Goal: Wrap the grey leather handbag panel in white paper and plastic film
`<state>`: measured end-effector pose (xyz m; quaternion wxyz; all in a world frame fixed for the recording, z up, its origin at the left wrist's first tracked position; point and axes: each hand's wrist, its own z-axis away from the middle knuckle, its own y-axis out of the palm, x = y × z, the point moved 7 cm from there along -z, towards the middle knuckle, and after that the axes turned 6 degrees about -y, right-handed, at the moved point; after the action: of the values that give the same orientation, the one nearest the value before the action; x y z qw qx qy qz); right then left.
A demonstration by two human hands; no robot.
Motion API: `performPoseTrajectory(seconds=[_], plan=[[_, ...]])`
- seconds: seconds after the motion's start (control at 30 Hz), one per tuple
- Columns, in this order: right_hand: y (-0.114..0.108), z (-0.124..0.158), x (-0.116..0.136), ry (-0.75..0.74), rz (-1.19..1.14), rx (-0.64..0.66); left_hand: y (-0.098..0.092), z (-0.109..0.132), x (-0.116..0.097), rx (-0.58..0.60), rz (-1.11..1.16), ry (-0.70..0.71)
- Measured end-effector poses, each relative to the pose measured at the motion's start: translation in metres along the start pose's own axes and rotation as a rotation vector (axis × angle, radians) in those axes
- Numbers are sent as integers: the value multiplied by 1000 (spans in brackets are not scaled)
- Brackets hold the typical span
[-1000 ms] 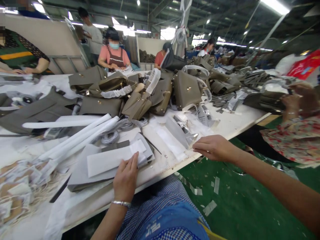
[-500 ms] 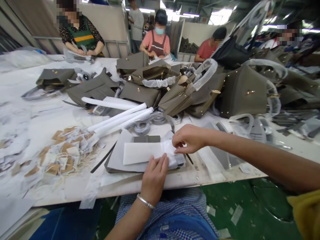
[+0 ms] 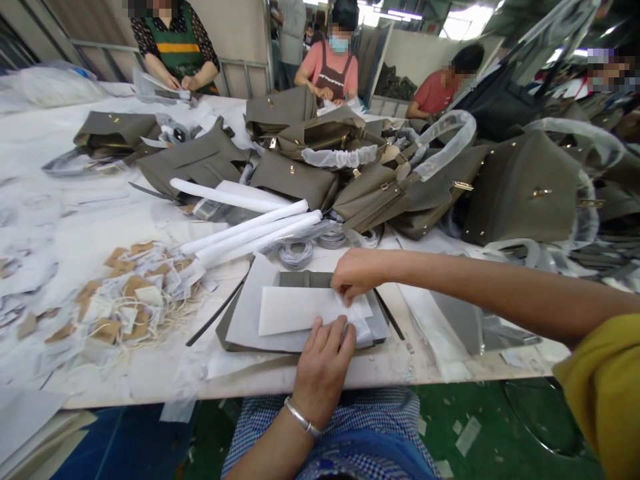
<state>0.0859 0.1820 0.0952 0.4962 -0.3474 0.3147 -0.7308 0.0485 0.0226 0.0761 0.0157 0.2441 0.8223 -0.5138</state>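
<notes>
A flat olive-brown leather piece (image 3: 295, 279) lies near the table's front edge, partly covered by a sheet of thin white paper (image 3: 245, 327). Across that paper rests a stiff white strip (image 3: 287, 310). Thin translucent wrapping (image 3: 361, 325) is bunched over the strip's right end. My left hand (image 3: 325, 360), with a silver bracelet at the wrist, presses its outstretched fingers on the strip and wrapping. From the right, my right hand (image 3: 357, 273) reaches over with fingers curled into a pinch on the wrapping. Its fingertips are partly hidden.
Brown paper tags with strings (image 3: 135, 293) are heaped at left. White rolled tubes (image 3: 260, 233) and a coiled grey cord (image 3: 295, 255) lie behind the work. Olive handbags (image 3: 295, 180) are piled farther back. Plastic-wrapped grey pieces (image 3: 455, 320) sit at right. Several people work across the table.
My right hand has shifted left along the strip, drawing the wrapping over its end. My left fingers have spread and stay on the strip. The camera view has moved slightly.
</notes>
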Motion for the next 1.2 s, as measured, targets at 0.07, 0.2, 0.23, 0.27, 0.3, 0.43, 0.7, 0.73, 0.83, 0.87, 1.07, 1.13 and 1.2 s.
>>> performPoseTrajectory(seconds=[0.07, 0.2, 0.23, 0.27, 0.3, 0.43, 0.7, 0.73, 0.83, 0.87, 1.07, 1.13, 1.2], plan=[[0, -2, 1, 17, 22, 38, -1, 0, 1, -11, -10, -9], [2, -6, 1, 8, 64, 55, -1, 0, -1, -4, 14, 19], [2, -7, 1, 7, 62, 50, -1, 0, -2, -4, 19, 22], [2, -8, 0, 6, 55, 48, -1, 0, -2, -8, 22, 20], [2, -9, -1, 5, 48, 51, -1, -1, -2, -16, 23, 14], [-3, -16, -9, 6, 100, 48, -1, -2, -2, -57, 36, -2], [-11, -20, -53, 116, -139, 48, -3, 0, 0, -109, 60, -27], [-9, -20, -59, 129, -224, 56, -3, 0, 0, -107, 65, -32], [8, -21, -70, 120, -474, 137, -1, 1, 1, -109, 75, -43], [14, -21, -72, 114, -526, 162, -1, 2, 1, -113, 76, -46], [27, -27, -80, 109, -585, 169, -2, 1, 1, -127, 84, -47], [24, -29, -81, 113, -564, 134, -2, 0, 1, -132, 84, -44], [20, -29, -81, 117, -544, 98, -2, 0, 2, -139, 88, -46]])
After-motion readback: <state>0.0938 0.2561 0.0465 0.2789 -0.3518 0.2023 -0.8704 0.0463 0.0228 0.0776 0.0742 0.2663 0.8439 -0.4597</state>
